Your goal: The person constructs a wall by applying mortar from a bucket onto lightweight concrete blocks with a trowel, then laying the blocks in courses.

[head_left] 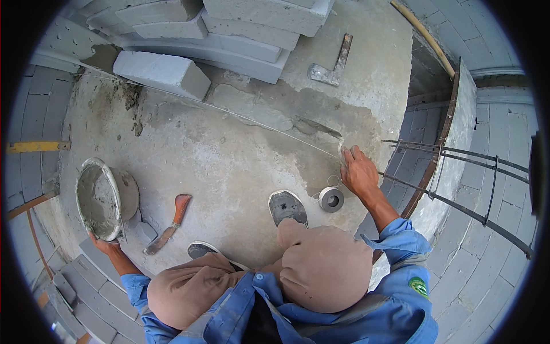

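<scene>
Bucket (130, 194) on the floor (229, 192) at the person's left, pale thick rim, wet grey mortar (98, 198) inside, more of it smeared up the inner wall; depth of fill cannot be told, nor whether the bucket stands level or leans. Hands well apart. Left hand (105, 246) at the bucket's near edge, touching the rim; part of its fingers out of sight, so firmness of grip unclear. Right hand (360, 171) reaches out ahead and to the right, fingers bent downward at the right end of a taut pale string (252, 120); whether they pinch it cannot be made out. String runs leftward past a white block (163, 73), over a strip of grey mortar spread on the floor; its far left end is hard to follow. Round grey spool (331, 199) just beside the right hand, toward the shoe (288, 207). Orange-handled trowel (170, 228) lies between bucket and feet, its blade caked. Stacked blocks (246, 43) cut off by the upper edge.
</scene>
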Motion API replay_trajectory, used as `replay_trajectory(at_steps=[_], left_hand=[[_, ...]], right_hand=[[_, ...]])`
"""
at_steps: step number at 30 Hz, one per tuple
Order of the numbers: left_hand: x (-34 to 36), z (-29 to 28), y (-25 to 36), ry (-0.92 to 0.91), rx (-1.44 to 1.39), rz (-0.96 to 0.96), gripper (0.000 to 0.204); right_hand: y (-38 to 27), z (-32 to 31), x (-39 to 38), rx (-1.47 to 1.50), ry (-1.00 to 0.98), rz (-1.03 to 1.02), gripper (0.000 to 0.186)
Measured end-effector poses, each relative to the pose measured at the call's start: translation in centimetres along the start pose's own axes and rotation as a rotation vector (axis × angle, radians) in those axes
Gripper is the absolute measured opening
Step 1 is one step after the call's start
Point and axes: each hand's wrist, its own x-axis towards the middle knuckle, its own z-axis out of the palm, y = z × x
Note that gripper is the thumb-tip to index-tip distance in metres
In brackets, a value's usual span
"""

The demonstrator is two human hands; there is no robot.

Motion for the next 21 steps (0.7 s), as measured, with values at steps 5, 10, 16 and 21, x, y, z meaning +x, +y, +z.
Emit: replay_trajectory(at_steps=[5, 10, 16, 21], left_hand=[[0.7, -0.9, 0.7, -0.007, 0.032, 0.000, 0.057], [0.7, -0.2, 0.2, 0.007, 0.060, -0.026, 0.059], [0.7, -1.1, 0.6, 0.013, 0.073, -0.010, 0.061], [0.1, -0.1, -0.4, -0.001, 0.057, -0.024, 0.062]], right_hand=[[-0.7, -0.1, 0.1, 0.076, 0.124, -0.036, 0.044], [-0.8, 0.6, 0.3, 0.152, 0.074, -0.022, 0.050], [-1.3, -0.4, 1.1, 0.289, -0.025, 0.019, 0.050], [0.3, -1.9, 4.1, 0.492, -0.089, 0.055, 0.041]])
